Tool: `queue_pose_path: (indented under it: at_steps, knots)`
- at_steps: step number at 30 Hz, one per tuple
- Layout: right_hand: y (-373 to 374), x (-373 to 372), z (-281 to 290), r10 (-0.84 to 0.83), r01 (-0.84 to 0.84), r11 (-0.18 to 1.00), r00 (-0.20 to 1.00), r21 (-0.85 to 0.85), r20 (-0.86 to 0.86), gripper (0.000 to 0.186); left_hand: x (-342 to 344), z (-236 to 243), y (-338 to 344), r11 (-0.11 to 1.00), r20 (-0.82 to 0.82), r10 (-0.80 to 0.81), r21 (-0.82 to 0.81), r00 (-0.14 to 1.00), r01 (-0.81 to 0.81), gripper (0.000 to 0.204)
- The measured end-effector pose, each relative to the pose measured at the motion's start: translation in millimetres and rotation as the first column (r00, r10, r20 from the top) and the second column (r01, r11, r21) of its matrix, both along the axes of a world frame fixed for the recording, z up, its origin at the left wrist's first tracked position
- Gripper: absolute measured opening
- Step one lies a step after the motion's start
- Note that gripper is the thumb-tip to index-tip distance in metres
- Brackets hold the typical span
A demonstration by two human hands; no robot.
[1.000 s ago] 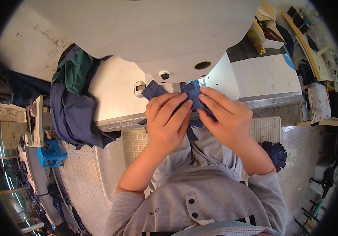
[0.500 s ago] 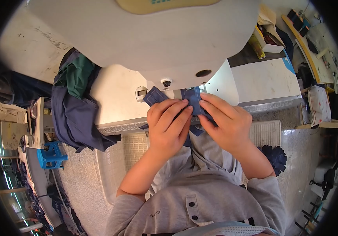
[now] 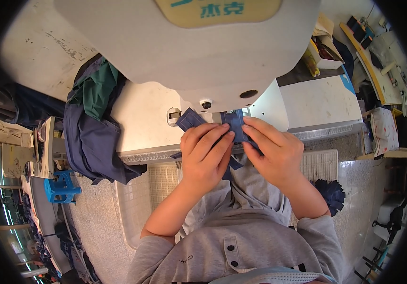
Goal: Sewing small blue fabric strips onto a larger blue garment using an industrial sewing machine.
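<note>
A dark blue fabric piece (image 3: 233, 124) with pale stitch lines lies under the head of a white sewing machine (image 3: 189, 57). My left hand (image 3: 206, 154) has its fingers bent together over the left edge of this fabric. On the other edge, my right hand (image 3: 277, 154) grips the cloth between thumb and fingers. Just past my left fingertips, a pointed blue fabric end (image 3: 189, 118) with stitching sticks out. More blue cloth hangs below the table edge between my wrists. The needle and presser foot are mostly hidden by the machine head.
Navy and green garments (image 3: 92, 128) drape over the table's left side. A ruler strip (image 3: 151, 155) runs along its front edge. An open box (image 3: 326, 57) stands at the back right. A blue stool (image 3: 61, 187) and a bundle of dark cloth (image 3: 330, 195) are lower down.
The machine and table sit slightly lower in the picture as the view shifts. My hands keep nearly the same hold on the fabric, with only slight finger movement.
</note>
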State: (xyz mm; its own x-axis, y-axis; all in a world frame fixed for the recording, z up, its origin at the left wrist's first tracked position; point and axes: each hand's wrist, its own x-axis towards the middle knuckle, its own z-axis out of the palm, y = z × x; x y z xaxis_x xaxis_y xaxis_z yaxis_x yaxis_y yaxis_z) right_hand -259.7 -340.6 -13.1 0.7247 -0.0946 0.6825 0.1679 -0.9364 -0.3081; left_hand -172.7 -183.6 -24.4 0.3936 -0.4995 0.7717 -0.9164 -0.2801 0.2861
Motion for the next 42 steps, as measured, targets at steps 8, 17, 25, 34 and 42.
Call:
queue_pose_path:
  at_steps: [8,17,25,34,42]
  knots:
    - [2,-4,6,0.013,-0.011,0.998,0.999,0.061,-0.03,0.029,-1,0,0,1.0,-0.007,0.006,0.003,1.0,-0.006,0.028]
    - [15,-31,3,0.052,0.018,0.908,0.986,0.419,-0.156,0.027,-3,1,3,1.0,-0.017,-0.027,0.013,1.0,0.027,0.028]
    - [14,-24,-43,0.206,0.043,0.787,0.922,0.616,-0.327,0.034,-3,2,7,0.998,-0.026,-0.045,0.031,0.999,0.046,0.029]
    - [30,-34,-47,0.266,0.053,0.499,0.941,0.865,-0.211,0.031,-4,2,10,0.997,-0.02,-0.067,0.031,0.998,0.068,0.029]
    - [15,-51,-21,-0.019,0.157,0.786,0.973,0.597,-0.23,0.02,-7,3,10,0.996,-0.044,-0.092,0.017,0.995,0.093,0.031]
